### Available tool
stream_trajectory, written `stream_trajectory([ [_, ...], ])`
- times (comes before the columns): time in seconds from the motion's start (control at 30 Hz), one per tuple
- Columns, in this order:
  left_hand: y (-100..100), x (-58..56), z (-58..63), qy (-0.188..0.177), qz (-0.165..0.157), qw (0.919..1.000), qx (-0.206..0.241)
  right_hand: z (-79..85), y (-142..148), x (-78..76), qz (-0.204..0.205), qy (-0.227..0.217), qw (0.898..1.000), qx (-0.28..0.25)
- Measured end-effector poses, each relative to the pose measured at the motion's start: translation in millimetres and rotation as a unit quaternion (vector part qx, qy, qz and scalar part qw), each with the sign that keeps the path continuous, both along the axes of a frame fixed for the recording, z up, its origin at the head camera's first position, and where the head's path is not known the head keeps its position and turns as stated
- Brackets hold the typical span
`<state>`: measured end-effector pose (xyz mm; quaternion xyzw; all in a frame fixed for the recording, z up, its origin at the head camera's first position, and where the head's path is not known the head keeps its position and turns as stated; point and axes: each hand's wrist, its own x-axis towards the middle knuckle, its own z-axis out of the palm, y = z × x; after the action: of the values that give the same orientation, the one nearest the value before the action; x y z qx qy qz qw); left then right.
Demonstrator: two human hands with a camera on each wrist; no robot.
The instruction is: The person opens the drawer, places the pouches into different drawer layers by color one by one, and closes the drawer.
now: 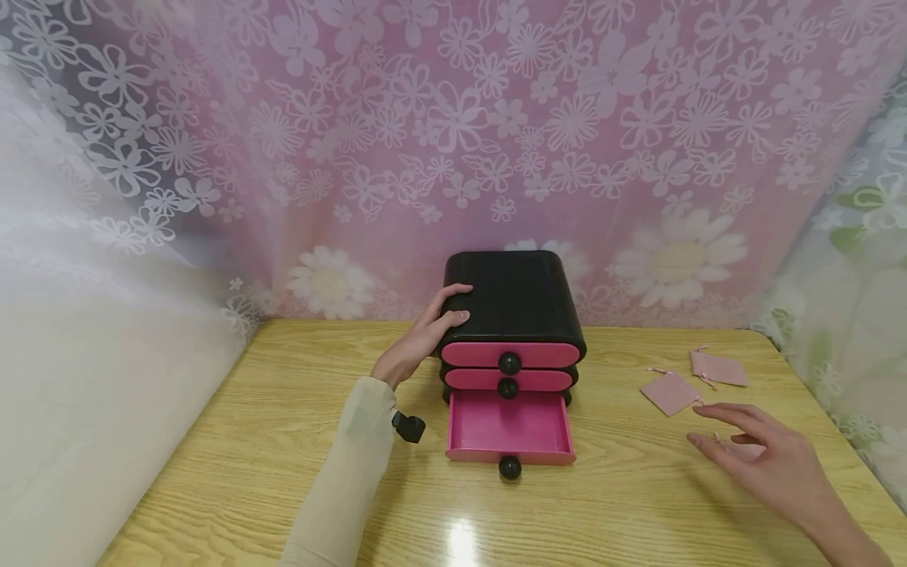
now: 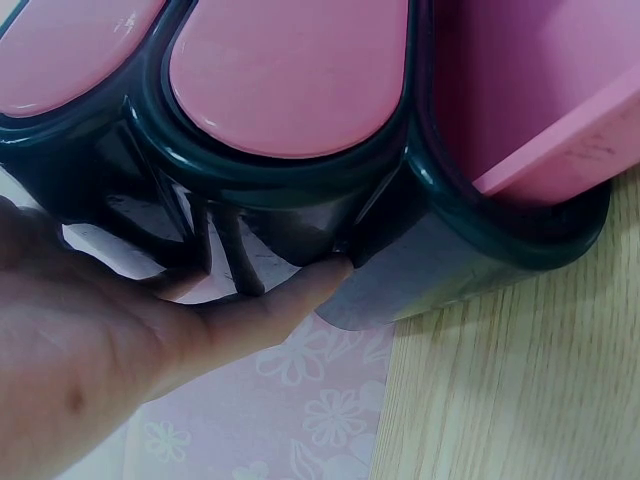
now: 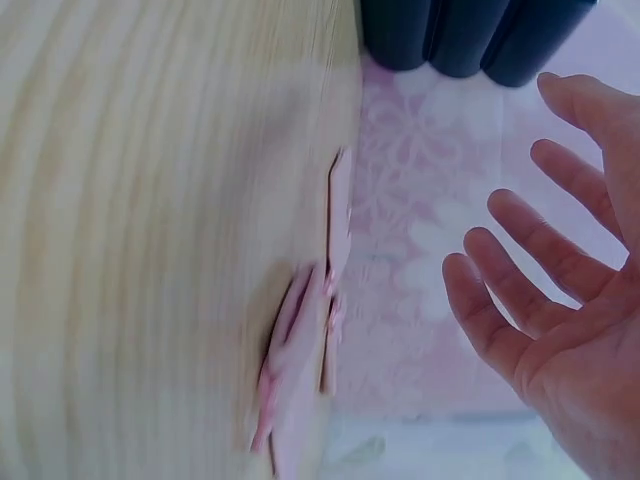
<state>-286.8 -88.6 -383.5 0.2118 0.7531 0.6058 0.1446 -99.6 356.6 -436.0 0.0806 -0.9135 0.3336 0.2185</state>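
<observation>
A black mini drawer cabinet (image 1: 506,295) with pink drawer fronts stands on the table. Its bottom drawer (image 1: 506,429) is pulled out, showing a bare pink inside, while the two drawers above are closed. My left hand (image 1: 428,327) rests against the cabinet's upper left side, fingertips over the top edge; the left wrist view shows a straight digit (image 2: 290,300) along the black side. Off to the right, my right hand (image 1: 775,457) hovers with fingers spread and holds nothing. Below it lies a pink drawstring pouch (image 1: 745,452), partly hidden, with another pouch (image 1: 669,393) just beyond its fingertips.
A third pink pouch (image 1: 720,368) lies farther back on the wooden table (image 1: 298,441). Behind the table hangs a pink flowered curtain (image 1: 397,157), and pale curtains flank both sides. A black camera mount (image 1: 409,427) sticks out from the left wrist.
</observation>
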Motion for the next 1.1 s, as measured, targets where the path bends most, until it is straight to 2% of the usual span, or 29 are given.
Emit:
stream_trajectory([
  [0.17,0,0.2,0.0,-0.001,-0.002,1.0,0.001,-2.8,17,1.6,-0.032,-0.017,0.999,0.011],
  [0.33,0,1.0,0.3,0.0,0.0,1.0,0.002,-8.9,35,1.8,-0.026,-0.016,0.999,0.014],
  [0.53,0,0.8,-0.3,0.0,-0.001,1.0,0.003,-15.4,56,1.4,-0.042,-0.066,0.997,0.01],
  [0.77,0,0.1,-0.5,0.002,-0.001,1.0,0.003,-22.2,72,-1.5,-0.055,-0.096,0.993,0.032],
  [1.1,0,0.4,-0.1,0.002,-0.002,1.0,0.003,-26.5,87,-7.0,-0.026,-0.11,0.991,0.068],
])
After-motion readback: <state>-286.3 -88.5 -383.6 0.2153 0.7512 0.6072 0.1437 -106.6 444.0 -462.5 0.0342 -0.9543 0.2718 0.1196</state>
